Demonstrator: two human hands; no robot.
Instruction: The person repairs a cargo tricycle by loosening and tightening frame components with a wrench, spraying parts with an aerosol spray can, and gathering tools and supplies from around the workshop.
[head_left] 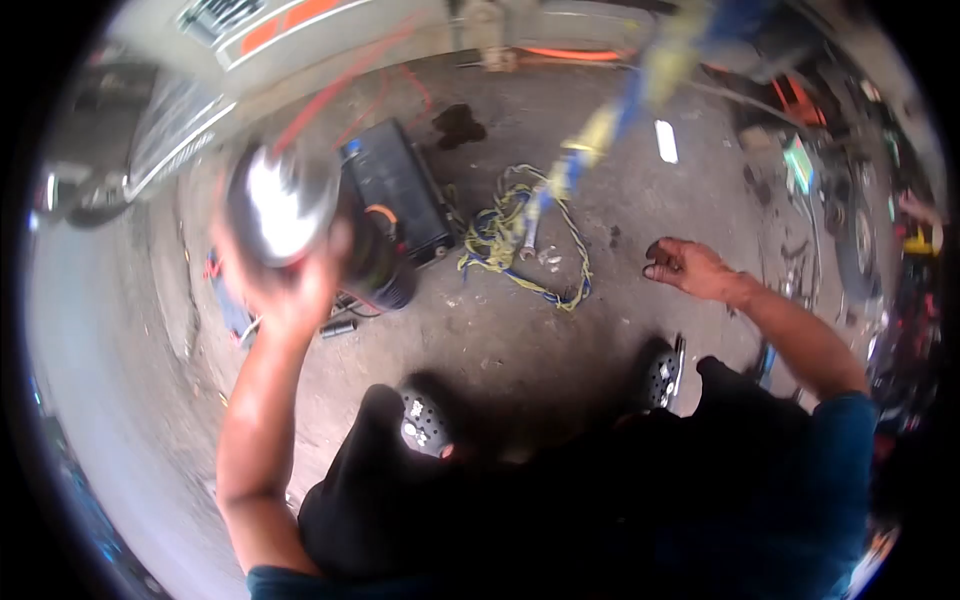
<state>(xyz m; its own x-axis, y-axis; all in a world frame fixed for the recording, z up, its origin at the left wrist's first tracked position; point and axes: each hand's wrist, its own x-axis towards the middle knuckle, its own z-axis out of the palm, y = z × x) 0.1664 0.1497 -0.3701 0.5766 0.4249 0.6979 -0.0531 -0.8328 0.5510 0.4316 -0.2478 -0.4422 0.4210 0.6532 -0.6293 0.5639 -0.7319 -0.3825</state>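
My left hand [290, 285], smeared by motion, is raised at the left and wrapped round a spray can [365, 250]. The can's shiny silver end [285, 205] faces the camera, and a thin red line shows beside it. My right hand [690, 268] hangs over the floor at the right with its fingers loosely bent and apart, holding nothing; the fingertips are darkly stained. Between my hands a yellow and blue rope [575, 290] lies in loops on the floor, and a twisted length of it rises toward the camera. A wrench [530, 235] rests among the loops.
A black case [400, 185] lies behind the can, and a small dark cylinder [338, 328] below it. A white strip [666, 142] is on the floor [520, 345]. Vehicle parts stand at the top left. Tools and a tire [858, 250] crowd the right side.
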